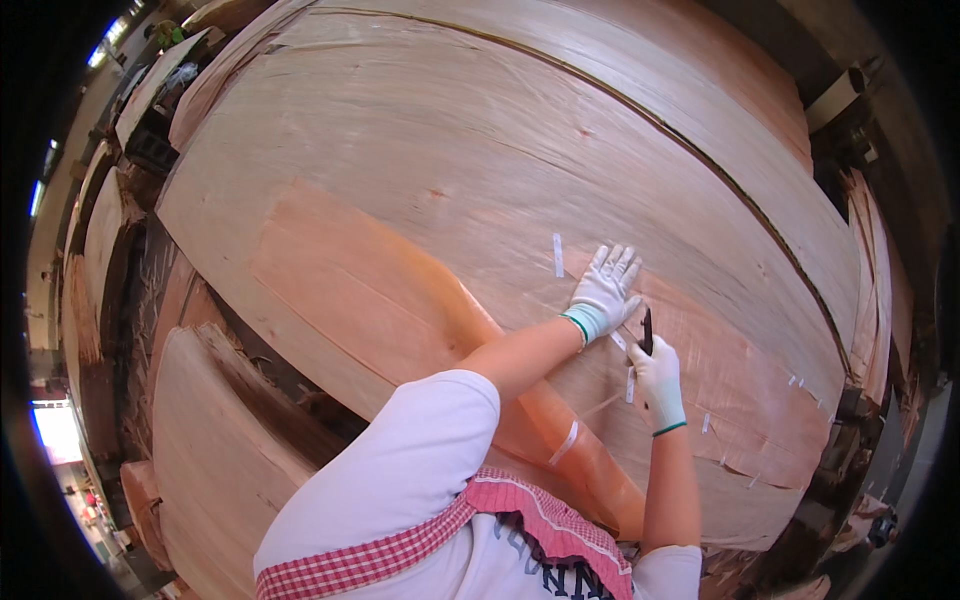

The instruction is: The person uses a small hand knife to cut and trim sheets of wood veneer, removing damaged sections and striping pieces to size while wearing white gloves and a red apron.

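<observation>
My left hand (604,292), in a white glove with a green cuff, lies flat on a large wood veneer sheet (420,130), fingers stretched out. Just to its right, my gloved right hand (658,388) is closed around a slim black utility knife (647,328), whose tip points away from me. A reddish veneer piece (740,365) lies on the sheet beside both hands. White tape strips (617,340) stick to the veneer between and around my hands. Another tape strip (558,255) is just left of my left fingertips. The left hand's palm is hidden against the wood.
A long orange veneer piece (370,285), partly curled up, lies under my left arm. A dark seam (690,140) crosses the sheet's far side. More veneer stacks (215,420) stand at the left, and torn veneer (868,280) hangs at the right edge.
</observation>
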Demonstrator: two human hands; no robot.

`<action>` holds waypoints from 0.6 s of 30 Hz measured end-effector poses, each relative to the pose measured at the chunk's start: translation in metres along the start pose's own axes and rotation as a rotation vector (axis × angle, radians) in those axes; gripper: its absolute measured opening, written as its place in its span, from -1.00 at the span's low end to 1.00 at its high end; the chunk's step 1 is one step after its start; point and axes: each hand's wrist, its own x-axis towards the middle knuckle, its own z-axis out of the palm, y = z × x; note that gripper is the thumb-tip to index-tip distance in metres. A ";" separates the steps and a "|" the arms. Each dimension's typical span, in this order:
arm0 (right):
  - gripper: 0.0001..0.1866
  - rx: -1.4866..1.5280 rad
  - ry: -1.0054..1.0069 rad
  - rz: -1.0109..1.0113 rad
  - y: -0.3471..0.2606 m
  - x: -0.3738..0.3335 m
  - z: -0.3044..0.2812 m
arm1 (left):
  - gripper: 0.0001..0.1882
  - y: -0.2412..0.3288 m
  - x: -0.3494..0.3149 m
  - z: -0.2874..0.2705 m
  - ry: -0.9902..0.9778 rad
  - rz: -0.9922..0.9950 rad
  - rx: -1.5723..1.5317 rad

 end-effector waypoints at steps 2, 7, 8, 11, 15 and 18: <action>-0.83 0.328 -0.034 0.239 0.007 -0.024 0.015 | -0.24 0.006 0.003 0.001 -0.009 0.005 0.009; -0.76 0.625 0.019 0.343 -0.010 -0.094 0.088 | -0.30 0.006 0.011 0.009 0.031 -0.006 -0.007; -0.74 0.594 0.157 0.253 -0.025 -0.097 0.074 | -0.32 -0.004 0.019 0.015 0.000 0.028 0.044; -0.77 0.716 0.457 0.085 -0.006 -0.087 -0.004 | -0.32 -0.048 0.033 -0.024 -0.112 0.005 -0.551; -0.75 0.934 0.704 -0.015 0.017 -0.122 -0.074 | -0.43 -0.077 -0.070 -0.121 -0.741 0.197 -1.090; -0.77 1.053 0.729 -0.021 0.016 -0.131 -0.070 | -0.50 -0.119 -0.135 -0.101 -0.280 0.555 -0.330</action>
